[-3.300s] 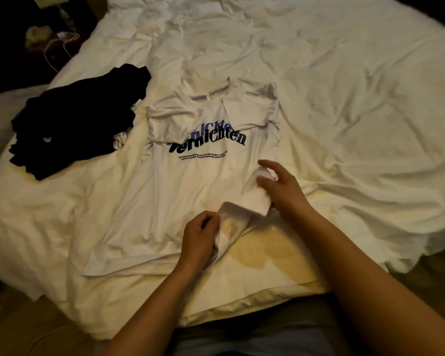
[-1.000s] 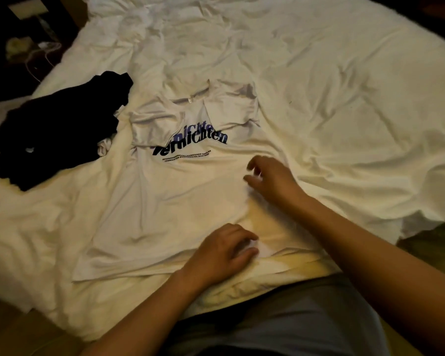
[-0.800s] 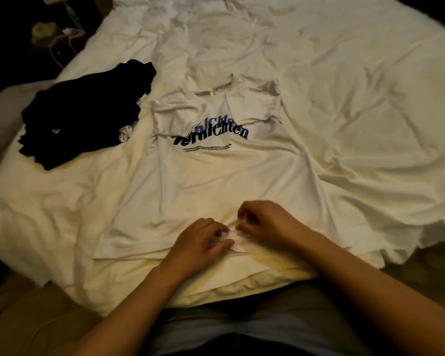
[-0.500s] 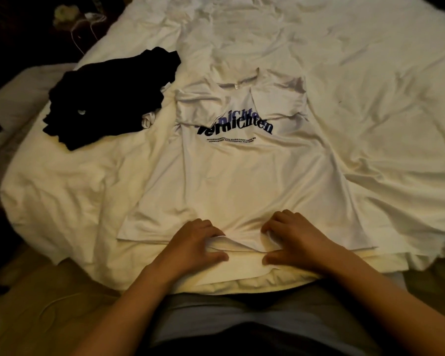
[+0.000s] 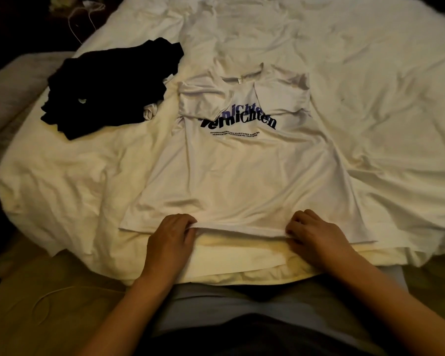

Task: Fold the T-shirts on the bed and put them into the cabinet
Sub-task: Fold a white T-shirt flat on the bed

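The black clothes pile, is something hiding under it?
A bit of white fabric pokes out from under the black clothes pile, at its right edge. The white bedsheet lies beneath. Anything else under there is covered.

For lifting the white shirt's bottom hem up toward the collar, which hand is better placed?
Neither clearly: the left hand and right hand both grip the white T-shirt's hem, evenly spaced about its middle. Likely both lift together.
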`<state>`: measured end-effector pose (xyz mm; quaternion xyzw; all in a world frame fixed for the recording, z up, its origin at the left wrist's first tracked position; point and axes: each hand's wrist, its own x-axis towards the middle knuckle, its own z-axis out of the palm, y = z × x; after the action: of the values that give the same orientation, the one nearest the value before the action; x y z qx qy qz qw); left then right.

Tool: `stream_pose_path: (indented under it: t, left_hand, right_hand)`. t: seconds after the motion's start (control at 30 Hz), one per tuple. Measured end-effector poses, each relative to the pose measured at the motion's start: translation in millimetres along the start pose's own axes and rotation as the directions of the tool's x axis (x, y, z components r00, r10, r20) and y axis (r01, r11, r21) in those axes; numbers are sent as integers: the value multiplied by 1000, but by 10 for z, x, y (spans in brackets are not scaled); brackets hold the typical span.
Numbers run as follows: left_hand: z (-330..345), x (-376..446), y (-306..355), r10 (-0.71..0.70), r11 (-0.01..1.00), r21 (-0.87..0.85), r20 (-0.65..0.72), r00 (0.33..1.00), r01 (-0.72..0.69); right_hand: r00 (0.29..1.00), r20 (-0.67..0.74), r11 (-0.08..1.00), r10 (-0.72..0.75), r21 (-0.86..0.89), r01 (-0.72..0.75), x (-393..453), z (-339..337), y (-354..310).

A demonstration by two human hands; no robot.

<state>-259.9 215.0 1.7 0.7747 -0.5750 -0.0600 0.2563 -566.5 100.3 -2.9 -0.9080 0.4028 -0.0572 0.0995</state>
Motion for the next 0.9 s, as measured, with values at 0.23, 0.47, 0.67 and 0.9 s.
stream_pose_path:
  t: [0.23,0.47,0.67,0.9]
  left_hand:
    - [-93,23,60,-119,950,-296,-70,990,93]
    - [-163,220,36,-37,970,-242,-197,980,-13]
    - [-289,603,-3,-35,989,-145,-318,947,-12]
    - [-341,1138,39,148,987,-12,-323,935,-160]
  right_hand:
    - [935,-174,916,310,317,-244,-39,-217,-106]
    - [796,-426,833,430,527,-168,78,-296,-220]
    - [705,-506,810,497,563,-167,372,-409,-78]
    - [710,-448,763,544,616,-196,843,-599,143]
